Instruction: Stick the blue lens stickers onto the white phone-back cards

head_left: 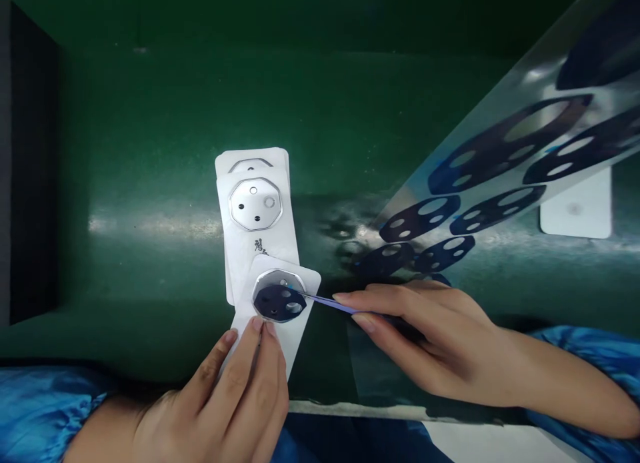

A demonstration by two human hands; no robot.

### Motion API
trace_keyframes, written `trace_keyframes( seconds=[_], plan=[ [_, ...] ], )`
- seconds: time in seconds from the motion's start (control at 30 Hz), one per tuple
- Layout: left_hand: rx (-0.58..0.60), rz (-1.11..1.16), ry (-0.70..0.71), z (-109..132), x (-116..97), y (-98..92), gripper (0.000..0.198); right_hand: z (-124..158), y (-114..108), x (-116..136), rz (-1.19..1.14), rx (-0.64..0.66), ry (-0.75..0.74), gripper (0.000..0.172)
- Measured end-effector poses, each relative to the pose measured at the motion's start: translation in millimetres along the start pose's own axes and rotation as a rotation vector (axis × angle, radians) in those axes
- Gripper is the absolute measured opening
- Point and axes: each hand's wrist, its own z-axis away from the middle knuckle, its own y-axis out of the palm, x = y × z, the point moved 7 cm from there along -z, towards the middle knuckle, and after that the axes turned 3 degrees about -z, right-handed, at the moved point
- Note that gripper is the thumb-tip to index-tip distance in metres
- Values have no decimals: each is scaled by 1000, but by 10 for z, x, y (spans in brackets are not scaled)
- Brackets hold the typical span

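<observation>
Just under the left hand (235, 396), a white card (300, 333) is held at its near end: the grip is narrow, two fingertips (257, 324) pressing down on the card's face and the thumb against its left edge. On that card, just ahead of the fingertips, sits an eight-sided metal plate (273, 278), and a dark film (275, 302) with round holes lies over most of it.

To the right of this grip, a thin bluish tool (330, 304) runs from the film's right edge to the right hand (440, 343), whose thumb and forefinger are pinched shut on it. Whether it is tweezers or a tab on the film, I cannot tell.

The step looks like seating the film on the plate. The film lies low on the plate, with bare metal showing along the top, so squaring it up would call for a steady card and small nudges at the tool tip until the holes match.

Beyond the left grip, more cards (240, 263) lie stacked on the green worktop (150, 183), the top one showing a bare plate (255, 206). Beyond the right grip, a clear sheet (525, 76) of spare films (420, 216) slants up over the wrist, and a lone card (575, 210) lies behind it. The sheet hangs close over the right hand and could crowd it.
</observation>
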Motion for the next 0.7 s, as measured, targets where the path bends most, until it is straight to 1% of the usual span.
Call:
trace_keyframes(
  seconds=[0.1, 0.27, 0.53, 0.7],
  plan=[
    [0, -4, -18, 18, -18, -11, 23, 1, -6, -5, 14, -2, -11, 26],
    [8, -17, -72, 39, -20, -14, 24, -5, -16, 4, 52, 5, -6, 25],
    [-31, -55, -111, 39, -10, -8, 23, 0, 2, -5, 65, 13, 30, 27],
    [-58, -62, -169, 46, 0, -12, 23, -9, 9, 0, 52, 25, 45, 26]
  ],
)
